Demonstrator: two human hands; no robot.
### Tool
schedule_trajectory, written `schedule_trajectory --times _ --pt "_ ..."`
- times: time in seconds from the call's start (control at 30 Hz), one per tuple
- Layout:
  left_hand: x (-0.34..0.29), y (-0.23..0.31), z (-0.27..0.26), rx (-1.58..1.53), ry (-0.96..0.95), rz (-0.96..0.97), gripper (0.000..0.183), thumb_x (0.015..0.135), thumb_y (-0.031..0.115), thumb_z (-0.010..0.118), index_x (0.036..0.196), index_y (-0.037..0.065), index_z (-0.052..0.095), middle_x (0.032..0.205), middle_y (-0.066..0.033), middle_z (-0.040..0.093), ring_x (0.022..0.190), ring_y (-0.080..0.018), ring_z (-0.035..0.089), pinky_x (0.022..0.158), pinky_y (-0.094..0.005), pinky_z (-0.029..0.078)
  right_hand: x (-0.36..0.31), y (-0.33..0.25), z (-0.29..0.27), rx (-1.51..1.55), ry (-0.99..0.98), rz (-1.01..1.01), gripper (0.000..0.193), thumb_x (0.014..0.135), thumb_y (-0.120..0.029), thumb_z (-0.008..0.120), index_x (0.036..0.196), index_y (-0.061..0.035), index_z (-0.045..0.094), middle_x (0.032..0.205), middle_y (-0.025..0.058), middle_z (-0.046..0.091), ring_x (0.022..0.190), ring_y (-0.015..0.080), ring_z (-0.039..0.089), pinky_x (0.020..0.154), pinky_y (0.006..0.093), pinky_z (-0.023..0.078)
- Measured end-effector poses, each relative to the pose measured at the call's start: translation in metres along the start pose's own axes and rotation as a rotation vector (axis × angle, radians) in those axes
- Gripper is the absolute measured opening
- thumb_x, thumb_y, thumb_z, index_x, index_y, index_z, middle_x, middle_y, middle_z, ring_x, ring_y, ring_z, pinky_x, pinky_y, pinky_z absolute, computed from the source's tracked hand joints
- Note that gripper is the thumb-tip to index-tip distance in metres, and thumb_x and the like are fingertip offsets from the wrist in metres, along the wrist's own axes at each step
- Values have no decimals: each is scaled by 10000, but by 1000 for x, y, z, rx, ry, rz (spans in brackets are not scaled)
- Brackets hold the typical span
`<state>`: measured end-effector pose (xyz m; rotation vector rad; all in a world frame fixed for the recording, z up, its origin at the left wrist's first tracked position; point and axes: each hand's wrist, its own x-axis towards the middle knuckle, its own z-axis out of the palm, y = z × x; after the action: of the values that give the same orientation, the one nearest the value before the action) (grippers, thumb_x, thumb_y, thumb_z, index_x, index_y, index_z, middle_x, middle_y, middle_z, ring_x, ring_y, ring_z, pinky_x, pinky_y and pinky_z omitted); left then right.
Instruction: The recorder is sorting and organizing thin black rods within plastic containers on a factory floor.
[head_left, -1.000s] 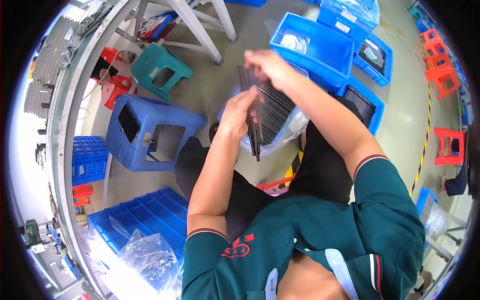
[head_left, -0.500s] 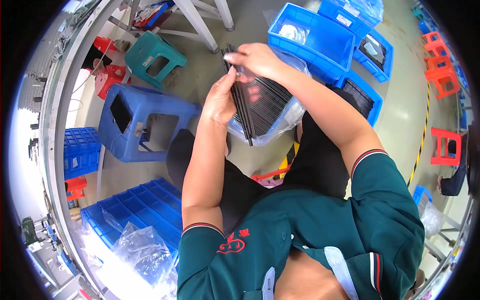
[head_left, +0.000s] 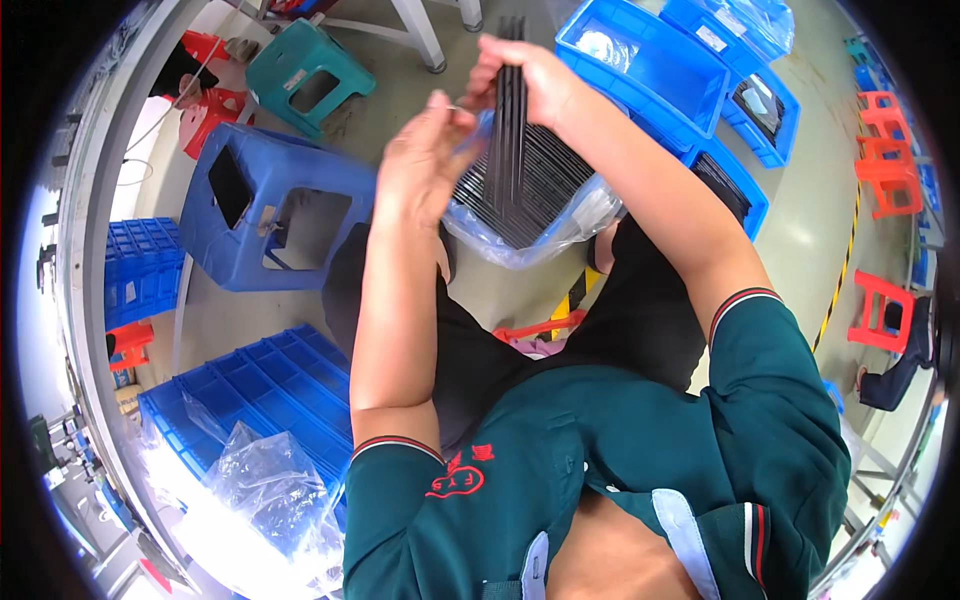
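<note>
**Black rods held in right hand, left grip parted beside them**

A small bundle of black rods (head_left: 508,130) is held in the right hand (head_left: 540,85), grip closed around the far part. The bundle is pointed lengthwise from far to near, its near ends over a bag-lined container (head_left: 570,235). Whether those ends are touching the load below cannot be told; they are blurred.

The left hand (head_left: 420,150) is placed just left of the bundle, thumb and fingers spread fairly wide, nothing seen in that grip. Fingers are blurred, so contact with the bundle cannot be confirmed.

The container is set on the floor (head_left: 480,290) between the person's knees and is filled with loose rods (head_left: 560,170) of the same kind, laid roughly parallel. Its clear plastic is bunched around the near rim.

Far right: an open blue bin (head_left: 640,70) with some clear film inside. A bag-topped blue bin (head_left: 735,25) is set behind it. Two more are placed to the right: a small blue bin (head_left: 765,120) with dark contents and a pale item, and, nearer, a blue bin (head_left: 725,180) with dark rods.

Left: a blue stool (head_left: 265,195) with a black phone-like slab (head_left: 230,187) laid on top. A teal stool (head_left: 310,75) is stood beyond it. Near left, a large blue crate (head_left: 270,375) is partly covered by a crumpled clear bag (head_left: 270,475). The desk (head_left: 95,200) is run along the left edge.
</note>
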<state>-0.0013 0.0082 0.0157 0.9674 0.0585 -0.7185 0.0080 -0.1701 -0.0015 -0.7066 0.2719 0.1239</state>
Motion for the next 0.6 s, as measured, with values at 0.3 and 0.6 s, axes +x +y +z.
schedule_trajectory --times 0.3,0.6 --pt "-31 35 -15 -12 124 196 293 891 319 588 786 46 585 893 -101 623 847 -194 580 790 -345 462 70 114 -90 -804 504 -126 438 775 -451 677 702 -28 589 555 43 516 500 160 486 489 322 406" --pt "-47 41 -26 -36 72 191 372 933 374 496 788 37 557 957 -125 567 845 -199 530 770 -328 433 66 222 -148 -1394 676 128 483 747 -468 650 942 -27 631 895 206 648 876 359 620 760 423 474"
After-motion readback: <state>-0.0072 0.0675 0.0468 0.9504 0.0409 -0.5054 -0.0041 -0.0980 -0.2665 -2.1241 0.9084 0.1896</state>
